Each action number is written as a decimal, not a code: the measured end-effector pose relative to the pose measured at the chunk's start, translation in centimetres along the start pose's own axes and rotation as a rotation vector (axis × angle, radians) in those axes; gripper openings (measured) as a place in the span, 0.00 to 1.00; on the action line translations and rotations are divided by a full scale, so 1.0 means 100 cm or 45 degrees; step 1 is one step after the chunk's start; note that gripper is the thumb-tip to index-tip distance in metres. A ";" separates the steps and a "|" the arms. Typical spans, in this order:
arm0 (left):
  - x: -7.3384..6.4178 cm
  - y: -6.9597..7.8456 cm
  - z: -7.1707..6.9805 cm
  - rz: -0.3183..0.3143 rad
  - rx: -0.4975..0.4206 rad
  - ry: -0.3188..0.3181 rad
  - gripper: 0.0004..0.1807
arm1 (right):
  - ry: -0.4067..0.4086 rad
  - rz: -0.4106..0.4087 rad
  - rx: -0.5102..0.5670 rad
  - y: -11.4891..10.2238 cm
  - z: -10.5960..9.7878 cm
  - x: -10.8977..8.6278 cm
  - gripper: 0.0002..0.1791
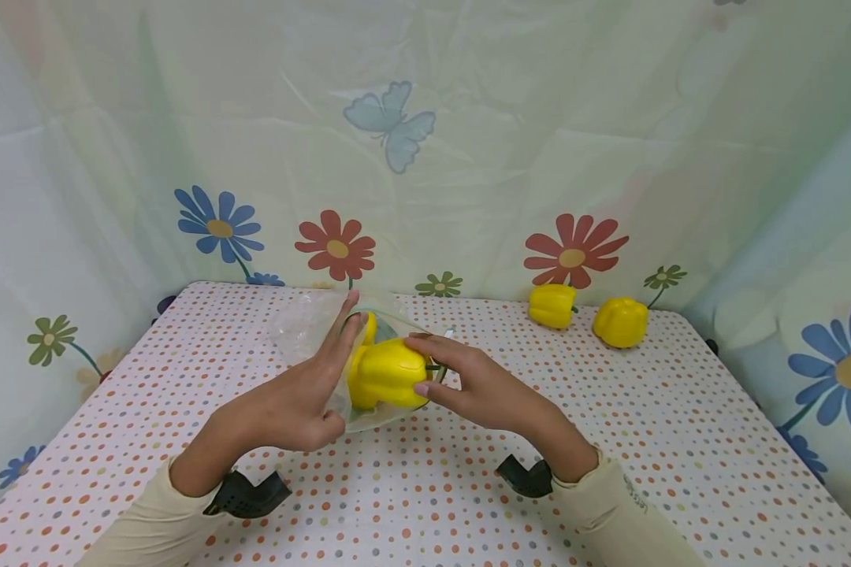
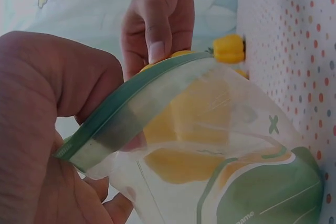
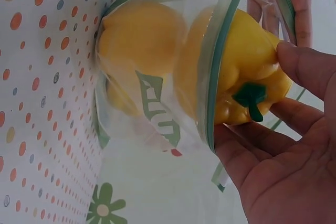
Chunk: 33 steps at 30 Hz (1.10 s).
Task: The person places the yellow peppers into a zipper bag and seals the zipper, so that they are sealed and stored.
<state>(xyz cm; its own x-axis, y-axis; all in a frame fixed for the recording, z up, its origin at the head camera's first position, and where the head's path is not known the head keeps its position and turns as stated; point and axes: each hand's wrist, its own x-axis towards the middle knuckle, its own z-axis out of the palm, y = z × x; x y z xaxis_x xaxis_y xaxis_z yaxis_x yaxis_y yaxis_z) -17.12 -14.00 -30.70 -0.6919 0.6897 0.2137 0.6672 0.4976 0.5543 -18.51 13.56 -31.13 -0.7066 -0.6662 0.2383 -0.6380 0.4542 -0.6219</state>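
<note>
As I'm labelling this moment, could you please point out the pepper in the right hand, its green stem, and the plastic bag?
Held pepper [image 1: 393, 372]: head view, on its yellow side.
Green stem [image 3: 250, 96]: right wrist view, on its flared base.
Plastic bag [image 2: 244, 129]: left wrist view, on its clear film.

From your head, the widest view looks forward and down over your left grip [image 1: 298, 400] and right grip [image 1: 481, 384], taking in the surface [image 1: 411, 508] around them and the flowered curtain [image 1: 482, 142] beyond. Close in, the left-wrist camera peers past your left grip and across the clear bag [image 2: 262, 190] toward your right one, its picture turned sideways, the surface along the right edge. Just as near, the right-wrist camera faces back past your right grip, the surface along the left edge. Both wrist views share the bag and the yellow pepper [image 3: 252, 56] between your grips; head and left-wrist views share a loose pepper [image 2: 229, 49] beyond your right grip.
</note>
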 end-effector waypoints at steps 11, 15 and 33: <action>0.000 0.000 0.001 0.006 -0.010 -0.002 0.66 | 0.029 0.002 -0.027 -0.001 0.003 0.001 0.35; 0.001 0.000 0.000 0.010 -0.008 0.002 0.65 | 0.059 0.002 -0.050 -0.001 0.004 0.001 0.36; -0.002 0.005 -0.004 0.114 0.071 0.090 0.66 | 0.158 -0.014 -0.076 -0.011 -0.005 -0.005 0.31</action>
<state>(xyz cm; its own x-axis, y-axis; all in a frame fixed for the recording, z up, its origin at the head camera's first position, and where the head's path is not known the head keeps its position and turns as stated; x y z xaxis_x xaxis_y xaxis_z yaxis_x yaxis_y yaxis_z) -16.77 -14.15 -30.17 -0.6451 0.6948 0.3180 0.7404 0.4654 0.4851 -17.59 13.70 -30.23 -0.7294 -0.5947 0.3380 -0.6606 0.4841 -0.5738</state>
